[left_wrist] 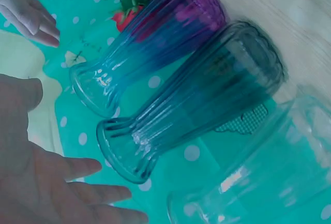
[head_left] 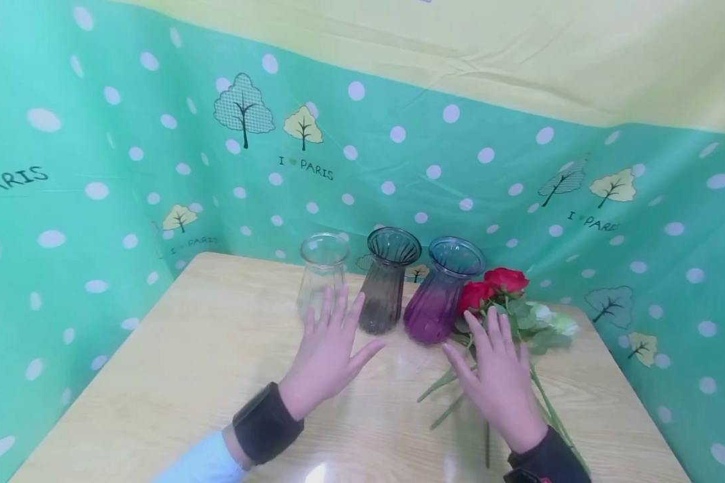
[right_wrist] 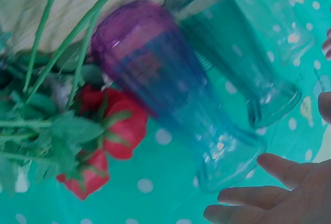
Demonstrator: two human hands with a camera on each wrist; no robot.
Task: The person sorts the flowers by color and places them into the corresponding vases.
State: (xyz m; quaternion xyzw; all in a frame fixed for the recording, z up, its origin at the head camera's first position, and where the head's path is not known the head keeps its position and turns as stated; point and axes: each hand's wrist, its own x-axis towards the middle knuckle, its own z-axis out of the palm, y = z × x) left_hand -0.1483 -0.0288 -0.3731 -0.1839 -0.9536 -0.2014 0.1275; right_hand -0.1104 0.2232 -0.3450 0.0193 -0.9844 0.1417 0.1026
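Observation:
Three ribbed glass vases stand in a row near the table's back: a clear vase (head_left: 323, 261), a smoky grey vase (head_left: 384, 295) and a purple-and-blue vase (head_left: 438, 302). My left hand (head_left: 326, 355) is spread in front of the clear and grey vases, fingers straight, holding nothing. My right hand (head_left: 500, 382) is spread too, nearest the purple-and-blue vase and the flower stems, and likewise holds nothing. Red roses (head_left: 494, 287) and white flowers (head_left: 552, 320) with long green stems lie to the right. In the right wrist view, the rose heads (right_wrist: 124, 125) sit beside the purple-and-blue vase.
The light wooden table (head_left: 175, 362) is enclosed by a green dotted cloth (head_left: 362, 174) with tree prints, hanging close behind the vases. Bare stem ends (head_left: 441, 402) reach toward the table's front, below and beside the right hand.

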